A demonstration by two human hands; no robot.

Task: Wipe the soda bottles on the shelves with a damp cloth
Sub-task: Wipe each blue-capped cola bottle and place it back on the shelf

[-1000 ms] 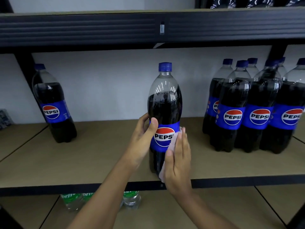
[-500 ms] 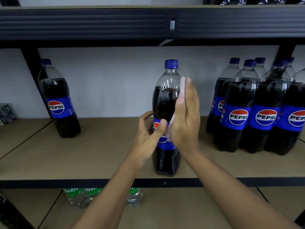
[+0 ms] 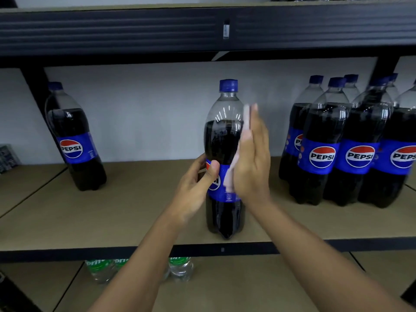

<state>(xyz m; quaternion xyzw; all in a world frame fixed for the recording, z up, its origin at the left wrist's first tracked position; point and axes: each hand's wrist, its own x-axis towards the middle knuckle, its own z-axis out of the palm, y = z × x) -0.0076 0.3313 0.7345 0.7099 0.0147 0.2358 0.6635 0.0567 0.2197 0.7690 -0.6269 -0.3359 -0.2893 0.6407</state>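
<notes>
Two bare forearms reach up and in from the bottom, crossing over the lower shelf (image 3: 258, 287), where clear bottles with green labels (image 3: 181, 267) peek out beneath the black front rail. Left hand (image 3: 195, 185) is wrapped on the bottle (image 3: 221, 140), thumb across the front of the blue label, fingers curled round its left side. Right hand (image 3: 253, 167) stands flat and upright, fingers straight and together, pressing a pale cloth (image 3: 247, 119) against the bottle's right side; the cloth shows as a thin strip along the fingertips and a fold by the palm. The bottle is upright, blue cap on, right at the front edge of the middle shelf (image 3: 135, 212). Further back and left, a lone bottle (image 3: 74, 140) stands by the black post, well apart. Off to the right, a group of bottles (image 3: 337, 143) is packed tight, labels facing out. Behind it all, a plain white wall (image 3: 146, 113), and overhead the dark beam (image 3: 112, 30) of the shelf above.
</notes>
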